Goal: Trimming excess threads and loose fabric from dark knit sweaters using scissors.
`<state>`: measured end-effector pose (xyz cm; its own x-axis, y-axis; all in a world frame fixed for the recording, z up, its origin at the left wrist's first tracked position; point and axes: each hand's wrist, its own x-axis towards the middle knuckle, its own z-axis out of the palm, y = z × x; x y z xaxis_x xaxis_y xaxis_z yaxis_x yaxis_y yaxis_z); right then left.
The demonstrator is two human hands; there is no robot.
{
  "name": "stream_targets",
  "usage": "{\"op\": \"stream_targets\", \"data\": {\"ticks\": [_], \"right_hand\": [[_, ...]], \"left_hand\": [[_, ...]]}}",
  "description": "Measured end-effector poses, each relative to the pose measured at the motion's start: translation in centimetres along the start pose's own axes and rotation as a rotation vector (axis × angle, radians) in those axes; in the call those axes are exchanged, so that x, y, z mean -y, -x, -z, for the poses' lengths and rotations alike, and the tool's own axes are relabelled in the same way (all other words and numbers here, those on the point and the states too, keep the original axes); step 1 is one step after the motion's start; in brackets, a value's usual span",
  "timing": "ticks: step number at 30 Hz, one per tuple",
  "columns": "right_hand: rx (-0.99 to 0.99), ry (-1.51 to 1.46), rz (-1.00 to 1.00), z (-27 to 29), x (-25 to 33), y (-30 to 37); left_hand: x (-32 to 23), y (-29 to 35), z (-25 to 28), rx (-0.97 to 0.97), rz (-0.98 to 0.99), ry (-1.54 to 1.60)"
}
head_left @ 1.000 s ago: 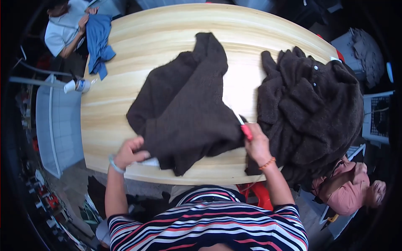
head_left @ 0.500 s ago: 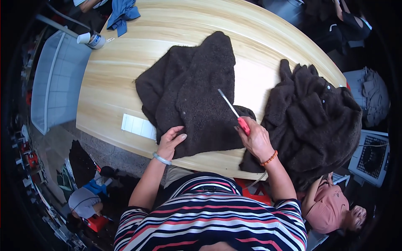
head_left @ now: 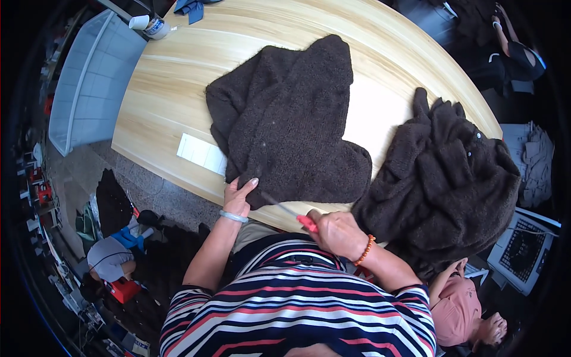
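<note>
A dark brown knit garment [head_left: 297,125] lies spread on the wooden table in front of me. At its near left corner my left hand [head_left: 239,196] pinches the edge between thumb and fingers. My right hand [head_left: 340,235] is closed round the red handle of a thin, metal-shafted tool [head_left: 306,222], just off the table's near edge. The shaft points left toward the corner held by my left hand; its exact kind is unclear, and motion blurs it. Whether the tip touches the cloth, I cannot tell.
A heap of dark brown knit garments [head_left: 446,178] lies to the right on the table [head_left: 160,89]. A white paper strip [head_left: 202,153] is left of the garment. Beyond are a jar [head_left: 157,27], blue cloth [head_left: 196,9] and a pale bin [head_left: 89,83]. Other people sit around.
My right hand has come down and left, swinging the tool from pointing up over the garment to pointing left at its near corner. My left hand still holds the edge. The view has shifted slightly.
</note>
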<state>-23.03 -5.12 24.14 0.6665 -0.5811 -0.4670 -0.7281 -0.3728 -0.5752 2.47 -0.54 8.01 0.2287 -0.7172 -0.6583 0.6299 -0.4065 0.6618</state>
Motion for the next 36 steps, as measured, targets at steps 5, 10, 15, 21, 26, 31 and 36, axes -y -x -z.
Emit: {"op": "stream_targets", "data": {"ticks": [5, 10, 15, 21, 26, 31, 36], "right_hand": [[-0.023, -0.045, 0.010, -0.6, -0.8, 0.0], [-0.186, -0.111, -0.031, 0.3, -0.4, -0.5], [-0.109, -0.039, -0.033, -0.2, -0.1, -1.0], [-0.095, -0.024, -0.090, 0.3, -0.1, -1.9], [-0.035, -0.127, -0.025, 0.9, -0.9, -2.0], [-0.206, -0.136, -0.107, 1.6, -0.9, -2.5], [-0.298, -0.014, -0.135, 1.7, -1.1, -3.7]], "left_hand": [[-2.2, 0.4, -0.6, 0.121, 0.077, -0.036], [-3.6, -1.3, -1.9, 0.209, 0.012, -0.124], [-2.4, -1.9, -1.5, 0.133, -0.183, -0.362], [-1.7, -2.1, -0.2, 0.192, -0.170, -0.379], [-5.0, -3.1, -1.9, 0.290, -0.021, -0.324], [-6.6, -5.9, -5.0, 0.373, -0.068, -0.375], [-5.1, -7.6, -4.6, 0.322, -0.223, -0.545]]}}
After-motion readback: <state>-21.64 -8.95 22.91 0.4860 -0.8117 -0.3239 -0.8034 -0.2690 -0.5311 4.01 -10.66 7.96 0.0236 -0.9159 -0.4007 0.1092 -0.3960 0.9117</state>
